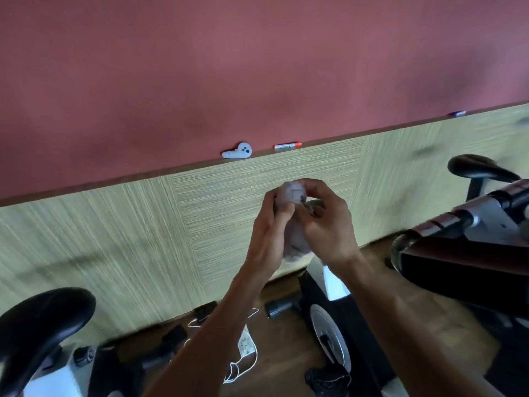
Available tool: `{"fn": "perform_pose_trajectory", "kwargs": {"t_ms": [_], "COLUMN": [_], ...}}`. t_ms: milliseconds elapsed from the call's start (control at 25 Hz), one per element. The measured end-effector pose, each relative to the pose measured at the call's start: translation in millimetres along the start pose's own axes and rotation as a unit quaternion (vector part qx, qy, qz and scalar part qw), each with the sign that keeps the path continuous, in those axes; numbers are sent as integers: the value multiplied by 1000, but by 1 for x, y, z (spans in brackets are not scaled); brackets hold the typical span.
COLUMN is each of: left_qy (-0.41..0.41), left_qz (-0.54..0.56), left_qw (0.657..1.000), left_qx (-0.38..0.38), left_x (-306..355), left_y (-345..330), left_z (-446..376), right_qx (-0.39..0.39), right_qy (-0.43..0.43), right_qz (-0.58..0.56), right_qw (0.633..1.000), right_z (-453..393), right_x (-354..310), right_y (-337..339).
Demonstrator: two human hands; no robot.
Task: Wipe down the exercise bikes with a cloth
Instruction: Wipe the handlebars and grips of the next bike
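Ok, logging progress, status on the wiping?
Left hand and right hand both grip bunched cloth. Not touching any bike. Nothing blocking.

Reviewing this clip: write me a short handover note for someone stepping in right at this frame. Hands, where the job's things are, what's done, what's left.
Left hand and right hand: both grip the bunched grey cloth, held up in front of the wood-panelled wall, touching no bike.
Bikes: one black saddle at lower left, one bike frame with flywheel below the hands, handlebars and another saddle at right.
Done: cannot tell from this frame whether any bike has been wiped.
Left: bring the cloth down to a bike, probably the handlebars nearest, and wipe each one.
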State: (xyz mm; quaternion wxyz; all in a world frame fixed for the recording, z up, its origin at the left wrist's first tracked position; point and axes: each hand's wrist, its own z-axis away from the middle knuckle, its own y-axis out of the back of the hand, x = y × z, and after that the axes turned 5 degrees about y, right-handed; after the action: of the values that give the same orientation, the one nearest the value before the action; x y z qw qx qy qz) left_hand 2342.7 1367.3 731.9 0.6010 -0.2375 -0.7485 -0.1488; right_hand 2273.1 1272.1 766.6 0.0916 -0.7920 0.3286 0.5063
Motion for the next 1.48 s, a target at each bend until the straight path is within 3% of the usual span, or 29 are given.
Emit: {"fn": "perform_pose_trajectory", "kwargs": {"t_ms": [120, 200, 360, 520, 680, 840, 960, 1120, 1200, 1280, 1360, 1480], "left_qy": [-39, -64, -68, -98, -123, -145, -155, -209, -227, -215, -198, -173], "left_qz": [-16, -9, 3, 79, 101, 163, 235, 224, 197, 137, 53, -9], "left_qw": [998, 997, 998, 983, 973, 938, 888, 824, 814, 827, 827, 830], "left_qx": [54, 50, -6, -132, -166, -271, -364, -476, -497, -501, -523, -530], "left_x": [-4, -7, -4, 14, 38, 77, 118, 179, 211, 233, 242, 229], "left_y": [-19, -28, -53, -83, -120, -169, -200, -240, -264, -297, -332, -350], "left_z": [-39, -65, -111, -138, -145, -117, -75, -5, 35, 68, 97, 129], "right_qx": [-1, 24, 155, 272, 320, 391, 434, 516, 537, 535, 501, 419], "right_qy": [-30, -43, -35, -5, -21, -21, -12, -28, -61, -113, -175, -240], "right_qz": [-54, -58, 62, 123, 199, 357, 481, 575, 612, 652, 680, 685], "right_qw": [998, 997, 985, 954, 926, 848, 762, 634, 577, 526, 506, 545], "right_z": [-17, -28, -49, -66, -60, -23, 21, 90, 119, 139, 152, 158], "right_x": [6, 12, 23, 13, -16, -71, -129, -211, -241, -265, -283, -297], "right_y": [3, 5, 8, 13, 23, 43, 72, 132, 172, 210, 238, 264]}}
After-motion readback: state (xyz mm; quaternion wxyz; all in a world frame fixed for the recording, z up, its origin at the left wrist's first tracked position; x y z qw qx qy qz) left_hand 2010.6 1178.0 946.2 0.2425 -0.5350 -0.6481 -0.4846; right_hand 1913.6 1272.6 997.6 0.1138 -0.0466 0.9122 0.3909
